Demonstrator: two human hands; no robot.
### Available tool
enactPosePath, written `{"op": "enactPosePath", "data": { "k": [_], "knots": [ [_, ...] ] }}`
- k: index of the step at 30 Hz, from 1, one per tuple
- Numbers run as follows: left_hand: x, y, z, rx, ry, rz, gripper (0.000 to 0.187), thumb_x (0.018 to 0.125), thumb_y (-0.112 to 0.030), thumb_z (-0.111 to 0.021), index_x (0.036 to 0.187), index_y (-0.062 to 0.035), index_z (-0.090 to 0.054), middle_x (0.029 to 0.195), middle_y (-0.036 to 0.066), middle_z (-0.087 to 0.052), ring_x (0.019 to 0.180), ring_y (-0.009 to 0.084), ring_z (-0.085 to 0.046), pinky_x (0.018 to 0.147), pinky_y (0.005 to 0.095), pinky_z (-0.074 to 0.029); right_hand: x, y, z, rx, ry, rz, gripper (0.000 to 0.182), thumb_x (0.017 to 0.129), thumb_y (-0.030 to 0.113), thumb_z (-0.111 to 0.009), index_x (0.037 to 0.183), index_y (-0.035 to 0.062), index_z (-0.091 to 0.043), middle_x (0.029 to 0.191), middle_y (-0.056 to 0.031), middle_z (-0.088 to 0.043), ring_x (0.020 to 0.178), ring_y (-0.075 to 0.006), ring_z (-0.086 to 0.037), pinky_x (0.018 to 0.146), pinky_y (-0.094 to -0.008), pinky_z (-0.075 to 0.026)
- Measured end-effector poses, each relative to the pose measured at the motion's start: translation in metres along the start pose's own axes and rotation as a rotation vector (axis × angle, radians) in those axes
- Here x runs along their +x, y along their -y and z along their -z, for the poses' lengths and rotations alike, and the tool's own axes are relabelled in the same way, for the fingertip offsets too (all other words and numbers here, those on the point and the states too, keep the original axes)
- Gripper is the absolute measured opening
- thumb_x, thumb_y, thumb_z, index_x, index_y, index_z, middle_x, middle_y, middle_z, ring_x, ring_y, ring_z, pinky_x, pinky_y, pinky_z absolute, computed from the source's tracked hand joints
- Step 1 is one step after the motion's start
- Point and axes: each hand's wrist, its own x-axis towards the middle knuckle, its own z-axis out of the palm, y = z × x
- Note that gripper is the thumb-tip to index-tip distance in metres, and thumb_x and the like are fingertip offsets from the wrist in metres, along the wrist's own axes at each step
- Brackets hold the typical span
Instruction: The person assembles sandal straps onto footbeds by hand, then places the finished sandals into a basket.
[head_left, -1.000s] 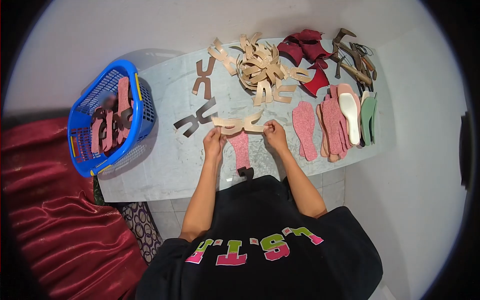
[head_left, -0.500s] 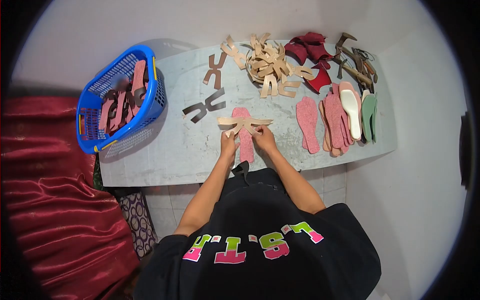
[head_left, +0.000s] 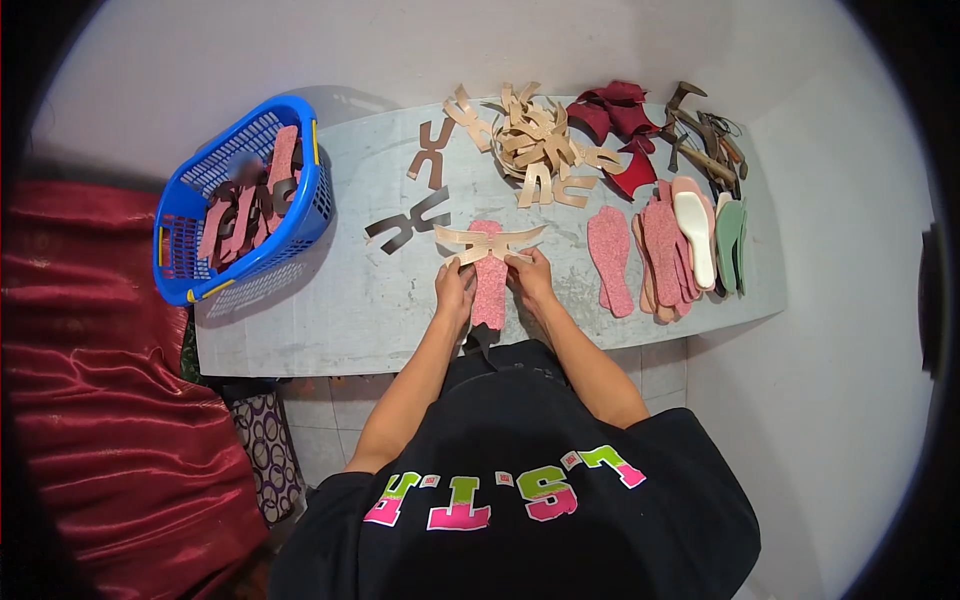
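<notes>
A beige X-shaped sandal strap (head_left: 488,242) lies across the upper part of a pink speckled insole (head_left: 488,298) on the table in front of me. My left hand (head_left: 455,286) pinches the strap's near left end, beside the insole's left edge. On the other side, my right hand (head_left: 531,276) has its fingers closed on the near right end. The strap's far ends spread out to both sides, free of my hands. Two dark brown straps, one a nearer dark strap (head_left: 410,220) and one a farther brown strap (head_left: 431,153), lie to the left.
At left stands a blue basket (head_left: 318,190) holding pink insoles with dark straps. A heap of beige straps (head_left: 535,140), maroon pieces (head_left: 622,110) and hammers (head_left: 690,130) lie at the back. Pink insoles (head_left: 660,250), a white insole (head_left: 697,235) and green insoles (head_left: 731,245) lie right.
The strap's near ends have drawn closer to the insole, and the strap lies flatter across it. Both hands stay on its near ends. The whole view has shifted slightly.
</notes>
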Motion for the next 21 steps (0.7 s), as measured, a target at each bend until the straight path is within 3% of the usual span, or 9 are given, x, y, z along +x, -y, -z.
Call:
{"op": "enactPosePath", "data": {
  "k": [6,8,10,13,15,17,18,20,21],
  "knots": [
    [-0.003,-0.004,-0.007,-0.009,0.012,-0.014,0.026,0.101,-0.032,-0.05,0.115,-0.0109,-0.051,0.103,0.002,-0.057,0.098,0.0154,-0.055,0.084,0.0335,-0.044,-0.002,0.011,-0.005,0.199,0.016,0.106,0.025,0.08,-0.005,-0.068,0.094,0.0049,-0.051,0.084,-0.008,-0.062,0.068,-0.013,-0.06,0.055,-0.0246,-0.048],
    [-0.006,-0.008,-0.01,0.003,0.011,0.0,0.028,0.101,-0.034,-0.05,0.116,-0.0111,-0.051,0.105,0.002,-0.057,0.099,0.0156,-0.055,0.085,0.0339,-0.044,-0.003,0.013,0.0,0.129,0.08,0.099,0.027,0.082,-0.004,-0.067,0.098,0.0073,-0.049,0.09,-0.0072,-0.064,0.075,-0.0138,-0.062,0.062,-0.0255,-0.049],
    [-0.016,-0.014,-0.019,0.016,0.008,0.013,0.029,0.101,-0.036,-0.05,0.117,-0.0113,-0.052,0.107,0.002,-0.058,0.1,0.0159,-0.056,0.086,0.0343,-0.045,-0.008,0.017,-0.003,0.146,0.067,0.124,0.028,0.081,-0.005,-0.067,0.099,0.0072,-0.05,0.088,-0.0069,-0.063,0.072,-0.0128,-0.061,0.06,-0.0247,-0.048],
    [-0.021,-0.011,-0.026,-0.056,0.102,0.015,0.03,0.1,-0.029,-0.055,0.12,-0.0067,-0.052,0.112,0.005,-0.06,0.101,0.0171,-0.058,0.087,0.0341,-0.047,-0.013,0.021,-0.007,0.118,0.066,0.184,0.031,0.078,-0.004,-0.069,0.101,0.0069,-0.051,0.091,-0.0088,-0.062,0.074,-0.0139,-0.06,0.061,-0.0266,-0.048],
    [-0.011,0.0,-0.022,0.032,0.247,-0.15,0.032,0.098,-0.018,-0.059,0.123,-0.0003,-0.051,0.115,0.01,-0.061,0.104,0.018,-0.06,0.089,0.0324,-0.049,-0.017,0.027,-0.009,0.074,0.08,0.219,0.034,0.077,-0.003,-0.07,0.103,0.0068,-0.051,0.096,-0.0112,-0.061,0.079,-0.016,-0.061,0.064,-0.0294,-0.049],
    [-0.009,0.001,-0.02,0.074,0.224,-0.154,0.032,0.096,-0.014,-0.061,0.122,0.0017,-0.051,0.115,0.012,-0.061,0.105,0.0181,-0.061,0.09,0.0316,-0.049,-0.026,0.036,-0.01,-0.703,-0.248,0.598,0.046,0.072,0.004,-0.074,0.112,0.0058,-0.052,0.103,-0.0151,-0.057,0.093,-0.0242,-0.059,0.076,-0.0374,-0.049],
    [-0.012,-0.002,-0.022,0.115,0.201,-0.16,0.032,0.095,-0.011,-0.062,0.121,0.0037,-0.051,0.116,0.013,-0.062,0.106,0.0181,-0.061,0.091,0.0307,-0.05,-0.035,0.047,-0.014,-0.705,-0.248,0.597,0.046,0.072,0.004,-0.074,0.112,0.0058,-0.052,0.103,-0.0151,-0.057,0.093,-0.0242,-0.059,0.076,-0.0374,-0.049],
    [-0.022,-0.011,-0.029,0.153,0.214,-0.136,0.031,0.095,-0.011,-0.062,0.121,0.0036,-0.052,0.116,0.013,-0.062,0.106,0.0177,-0.061,0.091,0.031,-0.05,-0.049,0.069,-0.023,-1.106,-0.387,1.073,0.058,0.068,0.015,-0.077,0.12,0.0051,-0.054,0.107,-0.0167,-0.054,0.097,-0.031,-0.057,0.082,-0.0409,-0.047],
    [-0.023,-0.012,-0.029,0.193,0.227,-0.111,0.031,0.096,-0.012,-0.061,0.121,0.0034,-0.052,0.117,0.014,-0.062,0.107,0.0174,-0.06,0.091,0.0314,-0.05,-0.047,0.069,-0.022,-1.108,-0.386,1.072,0.058,0.068,0.015,-0.077,0.12,0.0051,-0.054,0.107,-0.0167,-0.054,0.097,-0.031,-0.057,0.082,-0.0409,-0.047]
  ]
}}
